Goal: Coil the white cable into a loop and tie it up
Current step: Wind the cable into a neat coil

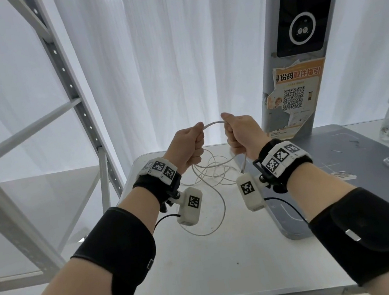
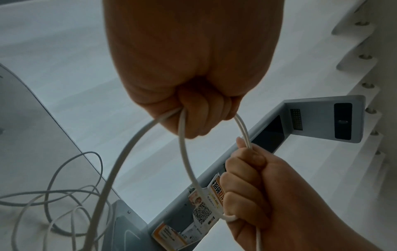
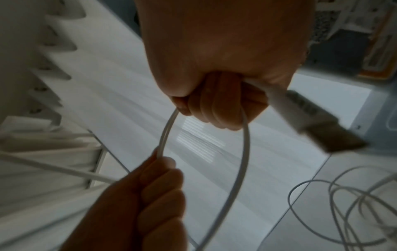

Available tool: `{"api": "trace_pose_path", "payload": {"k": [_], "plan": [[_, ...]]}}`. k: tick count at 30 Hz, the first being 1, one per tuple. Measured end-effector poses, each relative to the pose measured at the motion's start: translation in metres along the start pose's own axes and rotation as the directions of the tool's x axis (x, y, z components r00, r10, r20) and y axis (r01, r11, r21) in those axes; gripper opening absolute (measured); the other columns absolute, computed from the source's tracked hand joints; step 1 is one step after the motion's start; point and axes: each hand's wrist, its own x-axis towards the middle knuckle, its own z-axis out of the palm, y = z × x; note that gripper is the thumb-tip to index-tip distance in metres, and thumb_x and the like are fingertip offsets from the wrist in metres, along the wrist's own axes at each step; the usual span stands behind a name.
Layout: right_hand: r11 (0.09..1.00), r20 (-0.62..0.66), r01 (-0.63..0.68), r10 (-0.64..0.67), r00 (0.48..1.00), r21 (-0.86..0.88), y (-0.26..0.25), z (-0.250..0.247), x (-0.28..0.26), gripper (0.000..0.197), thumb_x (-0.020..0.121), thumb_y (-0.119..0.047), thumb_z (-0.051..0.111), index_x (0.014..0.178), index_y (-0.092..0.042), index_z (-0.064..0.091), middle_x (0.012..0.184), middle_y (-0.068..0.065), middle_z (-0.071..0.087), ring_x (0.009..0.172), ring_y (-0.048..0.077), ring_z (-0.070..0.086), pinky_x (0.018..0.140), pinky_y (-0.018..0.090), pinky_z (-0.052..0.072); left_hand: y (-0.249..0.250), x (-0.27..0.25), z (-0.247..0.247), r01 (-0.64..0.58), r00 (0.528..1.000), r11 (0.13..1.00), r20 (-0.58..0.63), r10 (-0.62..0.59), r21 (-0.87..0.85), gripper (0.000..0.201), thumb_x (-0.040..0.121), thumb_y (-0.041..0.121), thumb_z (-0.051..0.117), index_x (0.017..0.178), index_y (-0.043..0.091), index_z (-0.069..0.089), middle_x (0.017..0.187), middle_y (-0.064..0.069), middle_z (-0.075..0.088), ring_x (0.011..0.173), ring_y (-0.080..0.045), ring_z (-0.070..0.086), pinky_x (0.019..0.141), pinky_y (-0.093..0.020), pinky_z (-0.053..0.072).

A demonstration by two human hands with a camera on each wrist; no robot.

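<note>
The head view looks forward and down from above both forearms toward the desk's (image 1: 229, 255) far edge. Each wrist view looks along its own fist from very near, the left wrist's facing the right hand (image 2: 255, 186) and the right wrist's facing the left hand (image 3: 150, 195). All three share the white cable (image 1: 212, 125) arched between the fists.

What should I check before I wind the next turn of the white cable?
1. Left hand grips the white cable: ok.
2. Right hand grips the loop: ok.
3. Plug end held clear, sticking out of the right fist: ok.
4. First loop formed between the fists: ok.
5. Slack on the table free of tangles: not ok, strands cross.
6. Tie in reach: cannot tell.
</note>
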Motion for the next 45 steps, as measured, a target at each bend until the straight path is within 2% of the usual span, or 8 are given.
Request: {"api": "trace_pose_path", "payload": {"k": [5,11,18,23,28,34,37,45], "plan": [[0.98,0.057,0.037,-0.026,0.998,-0.198,-0.001,-0.002,-0.001,0.045,0.102,-0.031,0.049,0.06,-0.019,0.039,0.051,0.0,0.029,0.039,0.016,0.021,0.041,0.02,0.022,0.006,0.0,-0.001,-0.044,0.999,0.981,0.008,0.043,0.187,0.045,0.104,0.033,0.043,0.063,0.019,0.035,0.053,0.006,0.027,0.044,-0.011,0.019,0.044,-0.021,0.016],[0.891,0.135,0.054,0.009,0.991,-0.451,0.001,0.004,0.0,0.044,0.102,-0.037,0.05,0.064,-0.016,0.044,0.047,-0.002,0.033,0.034,0.014,0.025,0.04,0.018,0.024,0.002,0.0,0.006,0.002,0.997,0.949,0.068,-0.024,0.315,0.05,0.102,0.044,0.046,0.06,0.019,0.036,0.056,0.004,0.026,0.044,-0.011,0.021,0.042,-0.021,0.019],[0.992,0.029,0.037,-0.034,0.999,-0.118,-0.005,0.003,-0.003,0.045,0.103,-0.031,0.05,0.061,-0.02,0.037,0.05,-0.002,0.03,0.041,0.016,0.022,0.045,0.025,0.017,-0.003,-0.002,0.004,0.03,0.998,0.996,0.051,-0.035,0.084,0.048,0.105,0.041,0.04,0.062,0.021,0.031,0.053,0.008,0.025,0.044,-0.009,0.018,0.044,-0.023,0.014],[0.998,-0.041,0.035,-0.033,0.999,0.052,-0.005,0.002,-0.001,0.047,0.103,-0.03,0.05,0.06,-0.021,0.034,0.048,-0.004,0.026,0.042,0.015,0.019,0.044,0.024,0.016,-0.001,-0.004,0.005,-0.013,0.999,0.999,0.041,0.011,0.045,0.048,0.105,0.038,0.041,0.061,0.022,0.029,0.053,0.008,0.023,0.044,-0.01,0.018,0.043,-0.021,0.015],[0.982,-0.031,0.076,-0.082,0.996,-0.172,-0.002,-0.001,0.0,0.048,0.103,-0.038,0.048,0.06,-0.018,0.041,0.05,-0.001,0.031,0.039,0.017,0.024,0.041,0.022,0.023,0.005,-0.001,0.005,-0.048,0.999,0.991,-0.007,0.049,0.124,0.047,0.105,0.036,0.04,0.061,0.022,0.029,0.055,0.006,0.023,0.044,-0.011,0.018,0.043,-0.02,0.017],[0.891,0.068,0.147,-0.13,0.989,-0.43,-0.002,0.004,0.002,0.051,0.103,-0.045,0.047,0.062,-0.014,0.047,0.048,-0.003,0.033,0.035,0.013,0.026,0.04,0.02,0.025,0.008,-0.003,0.014,-0.044,0.998,0.957,0.049,0.032,0.288,0.05,0.105,0.038,0.04,0.059,0.021,0.031,0.052,0.008,0.025,0.046,-0.011,0.02,0.044,-0.02,0.018],[0.915,0.073,0.153,-0.135,0.988,-0.374,-0.003,0.005,0.0,0.05,0.104,-0.043,0.047,0.063,-0.014,0.046,0.048,-0.002,0.034,0.035,0.014,0.025,0.039,0.021,0.022,0.006,-0.003,0.015,-0.039,0.999,0.973,0.037,0.032,0.225,0.051,0.105,0.039,0.04,0.057,0.023,0.03,0.052,0.008,0.024,0.046,-0.011,0.019,0.043,-0.02,0.017],[0.995,-0.071,0.059,-0.054,0.996,0.077,-0.009,0.001,0.001,0.047,0.105,-0.035,0.049,0.062,-0.02,0.037,0.052,-0.001,0.028,0.041,0.015,0.02,0.045,0.025,0.016,-0.004,-0.004,0.011,-0.012,1.0,1.0,0.013,0.013,-0.008,0.051,0.105,0.042,0.038,0.06,0.025,0.024,0.054,0.007,0.02,0.045,-0.01,0.017,0.041,-0.021,0.018]]}}
